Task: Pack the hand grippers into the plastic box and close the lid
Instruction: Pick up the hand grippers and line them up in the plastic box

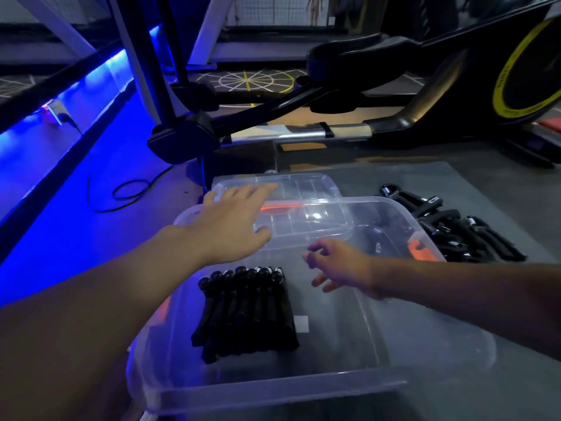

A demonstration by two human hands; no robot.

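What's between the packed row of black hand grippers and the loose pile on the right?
Head view: bare floor of the clear plastic box, the right hand over it, then its right wall with an orange latch.

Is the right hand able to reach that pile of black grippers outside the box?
Probably yes. The right hand hovers empty above the plastic box, and the pile of grippers lies uncovered on the mat beyond the box's right wall. Only that wall stands between them.
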